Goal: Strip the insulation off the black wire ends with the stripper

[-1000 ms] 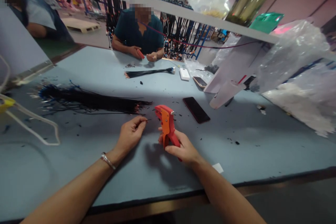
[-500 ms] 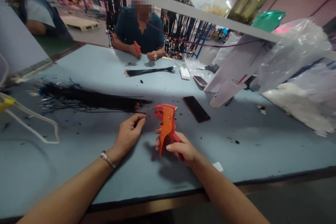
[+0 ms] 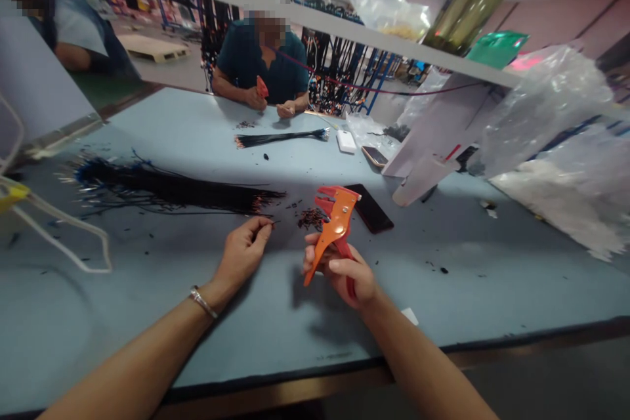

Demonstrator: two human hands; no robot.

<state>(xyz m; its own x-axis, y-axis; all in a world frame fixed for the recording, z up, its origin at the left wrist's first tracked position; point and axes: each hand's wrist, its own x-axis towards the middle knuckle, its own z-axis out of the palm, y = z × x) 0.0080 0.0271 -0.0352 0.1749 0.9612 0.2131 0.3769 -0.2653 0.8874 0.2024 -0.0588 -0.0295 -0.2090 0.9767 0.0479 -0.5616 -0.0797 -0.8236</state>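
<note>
My right hand (image 3: pixel 347 275) grips an orange-red wire stripper (image 3: pixel 333 222) by its handles, jaws tilted up and to the right, above the blue table (image 3: pixel 492 275). My left hand (image 3: pixel 243 252) rests on the table with thumb and fingers pinched on the tip of a thin black wire (image 3: pixel 266 223). That wire belongs to a long bundle of black wires (image 3: pixel 167 187) lying to the left, with bare copper ends pointing right. A small heap of stripped insulation bits (image 3: pixel 310 216) lies between my hands, just left of the stripper's jaws.
A black phone (image 3: pixel 369 207) lies behind the stripper. Farther back are a white box (image 3: pixel 346 140), another phone (image 3: pixel 375 155), a second wire bundle (image 3: pixel 280 136) and a seated person holding a red tool. Plastic bags (image 3: pixel 556 138) crowd the right; a white cord loop (image 3: pixel 73 239) lies left.
My right hand has moved the stripper right and tilted its jaws up to the right, uncovering the heap of insulation bits. My left hand stays pinched on the wire.
</note>
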